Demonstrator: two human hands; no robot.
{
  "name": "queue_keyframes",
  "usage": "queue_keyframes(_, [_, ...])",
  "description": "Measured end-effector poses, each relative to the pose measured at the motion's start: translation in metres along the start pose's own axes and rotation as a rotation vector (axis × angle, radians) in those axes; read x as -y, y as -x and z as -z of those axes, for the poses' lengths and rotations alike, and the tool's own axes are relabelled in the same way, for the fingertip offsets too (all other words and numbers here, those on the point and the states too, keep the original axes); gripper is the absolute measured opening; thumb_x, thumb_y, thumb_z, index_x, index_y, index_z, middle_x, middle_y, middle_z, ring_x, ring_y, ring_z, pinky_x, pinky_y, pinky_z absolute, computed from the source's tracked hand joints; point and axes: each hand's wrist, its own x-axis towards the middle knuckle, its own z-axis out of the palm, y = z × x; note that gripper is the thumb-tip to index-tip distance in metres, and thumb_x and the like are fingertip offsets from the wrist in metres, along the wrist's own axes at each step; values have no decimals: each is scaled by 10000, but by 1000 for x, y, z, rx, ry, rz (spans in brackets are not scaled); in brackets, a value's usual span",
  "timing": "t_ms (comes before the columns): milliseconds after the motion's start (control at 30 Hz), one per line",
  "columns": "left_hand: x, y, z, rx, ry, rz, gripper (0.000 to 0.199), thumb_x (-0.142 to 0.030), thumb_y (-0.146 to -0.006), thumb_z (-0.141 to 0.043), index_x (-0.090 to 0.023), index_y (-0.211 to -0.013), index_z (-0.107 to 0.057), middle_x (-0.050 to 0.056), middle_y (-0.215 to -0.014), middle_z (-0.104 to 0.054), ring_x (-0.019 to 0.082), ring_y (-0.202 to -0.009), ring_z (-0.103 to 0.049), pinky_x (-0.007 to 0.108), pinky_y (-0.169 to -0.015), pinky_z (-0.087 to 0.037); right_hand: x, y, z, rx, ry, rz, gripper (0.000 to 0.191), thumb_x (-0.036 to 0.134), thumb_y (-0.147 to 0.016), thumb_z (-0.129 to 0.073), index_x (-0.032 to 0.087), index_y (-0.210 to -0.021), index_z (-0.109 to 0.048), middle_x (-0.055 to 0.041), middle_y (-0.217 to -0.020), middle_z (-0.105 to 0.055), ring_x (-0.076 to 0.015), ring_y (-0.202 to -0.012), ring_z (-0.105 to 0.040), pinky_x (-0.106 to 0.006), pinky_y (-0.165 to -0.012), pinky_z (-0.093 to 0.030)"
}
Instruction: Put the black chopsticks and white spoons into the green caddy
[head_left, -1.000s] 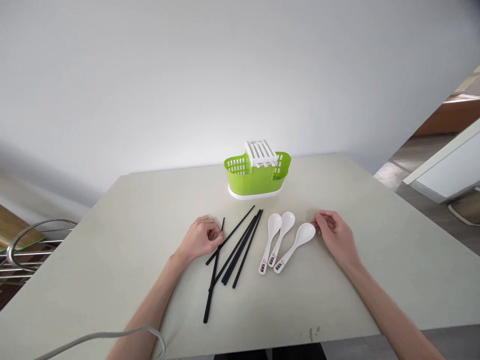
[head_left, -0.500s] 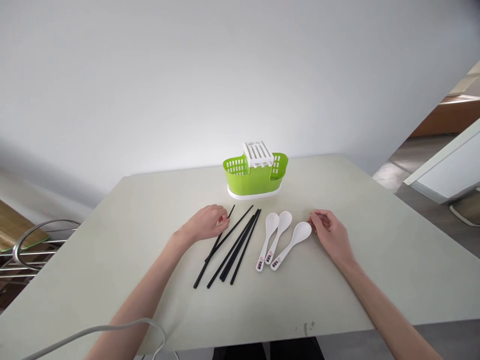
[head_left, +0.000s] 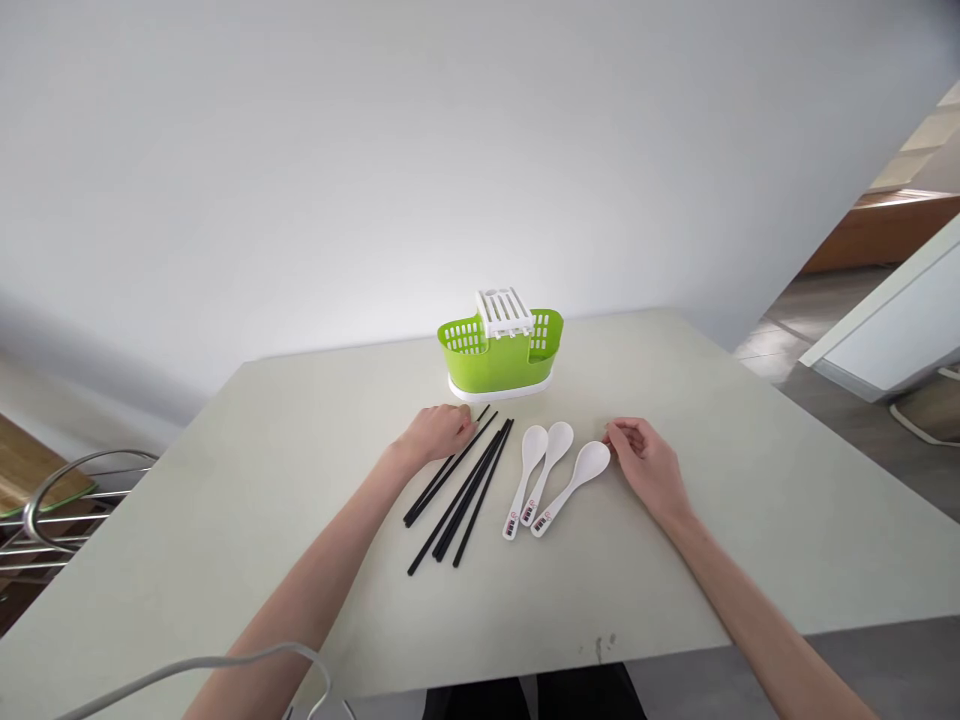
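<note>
My left hand (head_left: 441,434) is closed around two black chopsticks (head_left: 424,504), just in front of the basket. Their thin tips poke out past my fingers, and their thick ends lie side by side to the lower left. Several more black chopsticks (head_left: 471,492) lie loosely bunched on the table to its right. Three white spoons (head_left: 527,452) with printed handles rest in the middle, bowls pointing away from me. Beside the rightmost spoon (head_left: 591,461), my right hand (head_left: 646,468) rests on the table with fingers curled in; nothing shows in it.
A green cutlery basket (head_left: 499,366) with a white slotted top and white base stands at the back of the pale table (head_left: 322,400), near the wall. A grey cable (head_left: 225,661) crosses the lower left. At far left is a metal rack (head_left: 75,500).
My left hand has shifted right and slightly away from me, bringing the two chopsticks together side by side. My right hand stays beside the spoons. The view has shifted a little.
</note>
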Motion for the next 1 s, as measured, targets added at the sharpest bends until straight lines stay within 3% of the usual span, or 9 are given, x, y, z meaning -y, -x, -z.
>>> queue_keyframes(133, [-5, 13, 2, 7, 31, 39, 393, -518, -1019, -438, -193, -1005, -657, 131, -1019, -764, 297, -888, -729, 385, -790, -507, 0, 0, 0, 0, 10, 11, 357, 577, -928, -619, 234, -1006, -678, -52, -906, -767, -227, -848, -707, -369, -818, -529])
queue_keyframes(233, [-8, 27, 5, 37, 19, 53, 354, -508, -970, -525, -180, -1021, -650, 139, -1038, -765, 300, -896, -728, 388, -801, -512, -1, 0, 0, 8, 10, 15, 372, 594, -926, -618, 236, -1007, -676, -50, -900, -766, -225, -844, -702, -366, -811, -529])
queue_keyframes(533, [-15, 57, 14, 79, -145, 126, 160, -246, -964, -516, -172, -949, -657, 155, -983, -751, 294, -930, -730, 363, -772, -503, -4, -2, -1, 9, 1, 23, 370, 589, -929, -623, 233, -1013, -677, -52, -895, -767, -232, -845, -710, -377, -813, -534])
queue_keyframes(700, [-14, 67, 14, 118, -205, 225, 199, -101, -919, -491, -143, -922, -685, 178, -970, -753, 300, -921, -732, 357, -726, -487, -5, -2, -1, 6, 2, 25, 369, 584, -930, -626, 231, -1019, -681, -52, -905, -772, -234, -857, -715, -375, -816, -534])
queue_keyframes(1000, [-3, 81, 13, 159, -274, 261, 262, 20, -814, -505, -142, -849, -708, 180, -880, -744, 307, -863, -738, 343, -669, -448, -13, -6, -2, 4, -73, 28, 388, 598, -915, -648, 223, -1012, -677, -52, -897, -770, -231, -841, -727, -365, -787, -546])
